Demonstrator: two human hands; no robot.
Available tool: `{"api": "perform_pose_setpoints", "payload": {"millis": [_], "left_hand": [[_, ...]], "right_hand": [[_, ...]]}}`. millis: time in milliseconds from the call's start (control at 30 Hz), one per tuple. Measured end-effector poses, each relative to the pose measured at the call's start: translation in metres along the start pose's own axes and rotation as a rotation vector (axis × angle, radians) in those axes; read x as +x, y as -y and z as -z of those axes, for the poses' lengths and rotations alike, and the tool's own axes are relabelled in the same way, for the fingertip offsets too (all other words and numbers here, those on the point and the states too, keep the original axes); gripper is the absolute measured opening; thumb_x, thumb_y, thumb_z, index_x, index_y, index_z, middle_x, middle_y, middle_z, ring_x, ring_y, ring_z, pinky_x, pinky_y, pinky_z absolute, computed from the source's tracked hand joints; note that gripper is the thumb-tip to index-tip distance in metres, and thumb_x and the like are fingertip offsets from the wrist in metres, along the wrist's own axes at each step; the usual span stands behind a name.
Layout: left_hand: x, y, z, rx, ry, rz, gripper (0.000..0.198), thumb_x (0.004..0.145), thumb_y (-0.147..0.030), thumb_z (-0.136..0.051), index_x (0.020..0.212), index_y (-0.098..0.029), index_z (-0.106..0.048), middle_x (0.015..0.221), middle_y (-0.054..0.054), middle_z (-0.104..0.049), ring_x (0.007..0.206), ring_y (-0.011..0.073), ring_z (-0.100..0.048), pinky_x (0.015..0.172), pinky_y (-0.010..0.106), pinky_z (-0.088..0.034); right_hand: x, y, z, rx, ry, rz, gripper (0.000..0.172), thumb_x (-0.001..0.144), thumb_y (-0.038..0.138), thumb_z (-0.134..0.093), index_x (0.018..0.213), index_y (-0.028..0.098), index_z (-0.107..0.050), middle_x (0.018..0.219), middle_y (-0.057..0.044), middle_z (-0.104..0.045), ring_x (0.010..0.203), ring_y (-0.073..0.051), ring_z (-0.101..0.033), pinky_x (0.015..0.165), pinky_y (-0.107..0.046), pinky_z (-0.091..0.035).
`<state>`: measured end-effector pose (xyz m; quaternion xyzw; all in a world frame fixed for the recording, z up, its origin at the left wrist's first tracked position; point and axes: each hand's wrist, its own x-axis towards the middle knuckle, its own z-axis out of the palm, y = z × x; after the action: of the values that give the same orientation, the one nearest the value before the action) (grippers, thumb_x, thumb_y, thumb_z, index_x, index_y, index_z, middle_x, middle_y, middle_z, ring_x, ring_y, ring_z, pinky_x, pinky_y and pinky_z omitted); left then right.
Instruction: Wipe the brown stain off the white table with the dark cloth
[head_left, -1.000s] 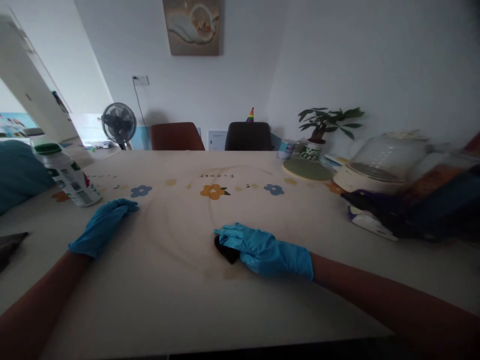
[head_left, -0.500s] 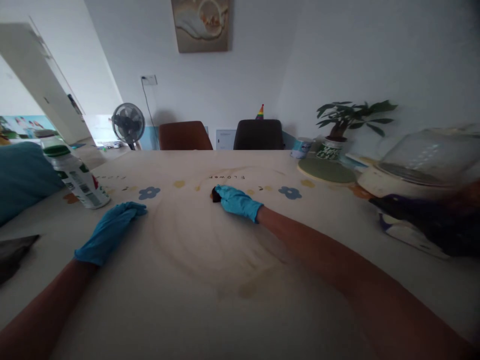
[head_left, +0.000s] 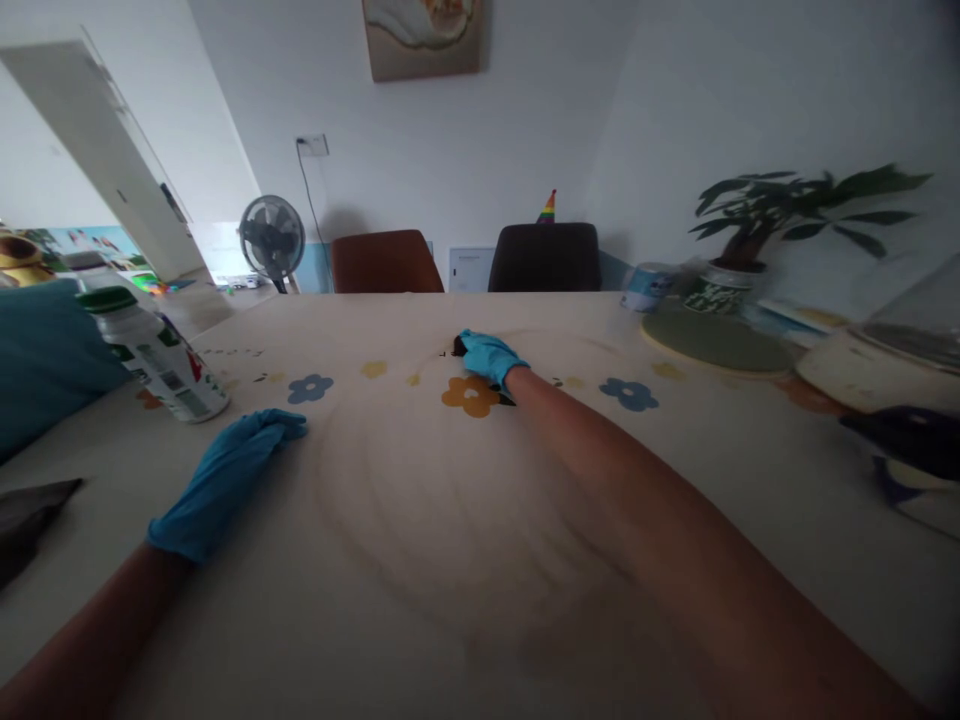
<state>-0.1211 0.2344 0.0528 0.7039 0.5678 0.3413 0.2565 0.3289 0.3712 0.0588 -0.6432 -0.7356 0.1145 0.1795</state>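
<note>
My right hand (head_left: 487,357), in a blue glove, is stretched far across the pale table (head_left: 420,480). Its fingers are closed on a small dark cloth-like piece (head_left: 458,346), mostly hidden under them and pressed to the tabletop by the printed lettering. An orange printed flower (head_left: 470,397) shows just below that wrist. At the left, my left hand (head_left: 232,475), also gloved in blue, lies on the table with fingers extended and holds nothing. A white bottle with a green cap (head_left: 161,355) stands close beyond it. Brownish curved smears mark the table between my arms.
A dark cloth (head_left: 30,520) lies at the left edge. Toward the back right are a round green mat (head_left: 712,342), a potted plant (head_left: 724,285) and a blue-white tin (head_left: 646,287). A clear-domed appliance (head_left: 862,365) sits further right. Two chairs (head_left: 544,258) stand behind the table.
My right hand has slid away from me with the dark piece, from the orange flower up to the lettering, uncovering the flower. The view has shifted slightly; my left hand stays put.
</note>
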Motion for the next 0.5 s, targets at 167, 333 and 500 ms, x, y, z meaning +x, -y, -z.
{"api": "perform_pose_setpoints", "payload": {"millis": [167,333,500], "left_hand": [[0.001,0.002,0.002,0.009,0.013,-0.025,0.058,0.087,-0.073,-0.066,0.112,-0.024,-0.088,0.139,0.014,-0.087,0.14,0.0439,-0.076,0.142,0.064,-0.053],[0.003,0.001,0.005,0.01,0.029,-0.054,0.059,0.088,-0.071,-0.066,0.113,-0.023,-0.087,0.139,0.015,-0.087,0.138,0.0424,-0.077,0.141,0.062,-0.054],[0.007,-0.001,0.005,0.014,0.03,-0.044,0.058,0.084,-0.068,-0.064,0.11,-0.02,-0.085,0.139,0.019,-0.087,0.137,0.0423,-0.077,0.14,0.062,-0.054]], "right_hand": [[-0.014,0.038,-0.012,0.018,0.099,0.142,0.084,0.093,0.005,-0.068,0.176,0.02,-0.071,0.187,-0.009,-0.063,0.175,-0.03,-0.058,0.15,-0.04,-0.038],[-0.054,0.073,-0.024,0.081,0.218,0.403,0.084,0.093,-0.001,-0.066,0.174,0.021,-0.073,0.189,-0.006,-0.059,0.178,-0.027,-0.054,0.151,-0.042,-0.035],[-0.115,0.097,-0.031,0.139,0.328,0.582,0.085,0.094,-0.003,-0.067,0.174,0.025,-0.074,0.187,-0.001,-0.059,0.178,-0.03,-0.053,0.152,-0.048,-0.033]]}}
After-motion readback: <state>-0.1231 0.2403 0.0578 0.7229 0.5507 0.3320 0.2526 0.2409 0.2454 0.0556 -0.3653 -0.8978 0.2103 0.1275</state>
